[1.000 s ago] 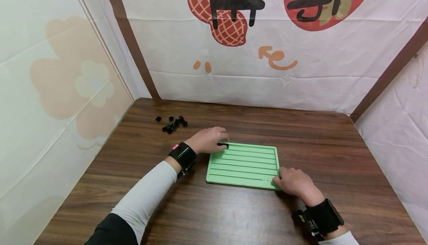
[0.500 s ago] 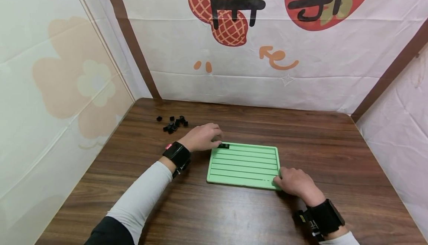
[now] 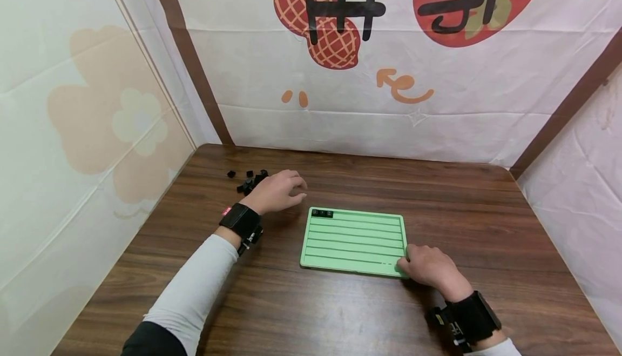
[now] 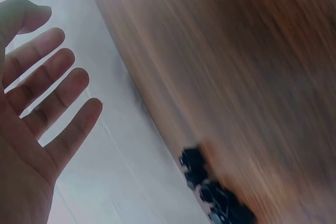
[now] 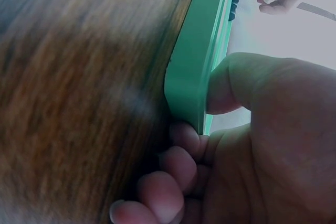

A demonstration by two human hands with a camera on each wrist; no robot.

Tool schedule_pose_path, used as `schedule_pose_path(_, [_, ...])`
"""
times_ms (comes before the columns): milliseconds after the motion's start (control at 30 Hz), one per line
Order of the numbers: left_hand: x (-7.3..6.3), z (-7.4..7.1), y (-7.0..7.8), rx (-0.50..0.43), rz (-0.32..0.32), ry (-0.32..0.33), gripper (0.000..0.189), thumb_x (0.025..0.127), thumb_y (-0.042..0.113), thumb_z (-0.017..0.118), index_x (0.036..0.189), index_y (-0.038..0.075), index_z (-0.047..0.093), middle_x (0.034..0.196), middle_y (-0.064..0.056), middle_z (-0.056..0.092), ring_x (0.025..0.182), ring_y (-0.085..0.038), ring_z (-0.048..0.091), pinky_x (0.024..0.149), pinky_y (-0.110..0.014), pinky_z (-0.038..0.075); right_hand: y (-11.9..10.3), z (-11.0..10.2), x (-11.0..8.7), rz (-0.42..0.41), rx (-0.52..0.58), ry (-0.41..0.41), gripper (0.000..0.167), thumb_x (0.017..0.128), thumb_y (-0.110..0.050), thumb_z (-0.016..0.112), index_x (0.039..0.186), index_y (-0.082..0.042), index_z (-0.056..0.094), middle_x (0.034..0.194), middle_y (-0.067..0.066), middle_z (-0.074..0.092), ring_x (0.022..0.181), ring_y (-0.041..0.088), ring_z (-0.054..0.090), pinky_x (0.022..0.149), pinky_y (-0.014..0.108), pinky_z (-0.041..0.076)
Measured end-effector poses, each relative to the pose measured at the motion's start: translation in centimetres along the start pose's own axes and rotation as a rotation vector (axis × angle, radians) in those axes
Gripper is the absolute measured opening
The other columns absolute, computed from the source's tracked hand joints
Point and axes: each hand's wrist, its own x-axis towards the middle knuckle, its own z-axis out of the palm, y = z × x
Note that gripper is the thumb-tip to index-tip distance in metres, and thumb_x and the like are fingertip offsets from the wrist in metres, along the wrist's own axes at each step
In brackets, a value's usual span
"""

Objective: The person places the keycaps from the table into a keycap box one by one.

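Note:
A light green ridged tray (image 3: 353, 242) lies on the table. Three small black keycaps (image 3: 322, 213) sit side by side in its far left corner. My left hand (image 3: 276, 191) is over the table left of the tray, overlapping a pile of loose black keycaps (image 3: 247, 184). Its fingers are spread and hold nothing, as the left wrist view shows; loose keycaps (image 4: 218, 195) lie below it there. My right hand (image 3: 430, 270) grips the tray's near right corner. In the right wrist view the thumb lies over the tray's rim (image 5: 194, 61), with curled fingers under the corner.
The brown wooden table (image 3: 369, 318) reaches back to a white printed cloth (image 3: 340, 123). Pale cloth walls stand on both sides. One keycap (image 3: 231, 174) lies a little apart, left of the pile. Both wrists wear black camera straps (image 3: 241, 222).
My left hand has let go at the tray's far left corner and moved left toward the loose keycaps, uncovering the row of three. The right hand and tray stay in place.

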Motion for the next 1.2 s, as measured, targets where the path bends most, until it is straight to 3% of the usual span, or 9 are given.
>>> schedule_pose_path(467, [-2.2,-1.3,-4.2,-0.058,-0.178,0.067,0.025,0.099,0.030,0.067,0.117,0.013,0.072,0.116,-0.004,0.065,0.101,-0.023,0.063,0.083,-0.041,0.053,0.0,0.0,0.0,-0.007,0.004,-0.004,0.021,0.096,-0.026,0.052,0.095,-0.006,0.056,0.076,0.008,0.053,0.068,0.023,0.047,0.064,0.037,0.035])
schedule_pose_path(833, [-4.2,-1.7,-7.5,-0.085,-0.308,0.077,0.026,0.098,0.029,0.068,0.118,0.013,0.071,0.117,-0.006,0.064,0.102,-0.024,0.060,0.082,-0.046,0.052,0.1,0.1,0.1,-0.011,0.003,0.001,0.021,0.095,-0.026,0.051,0.095,-0.006,0.056,0.076,0.007,0.053,0.069,0.023,0.047,0.065,0.037,0.034])
schedule_pose_path(1200, [-5.6,-1.5,-9.5,-0.122,-0.363,0.055,0.030,0.099,0.027,0.066,0.123,0.009,0.068,0.126,-0.011,0.060,0.115,-0.032,0.056,0.090,-0.054,0.049,0.2,0.1,0.2,-0.011,-0.004,0.004,0.021,0.095,-0.026,0.051,0.093,-0.006,0.056,0.074,0.008,0.052,0.067,0.023,0.046,0.064,0.037,0.034])
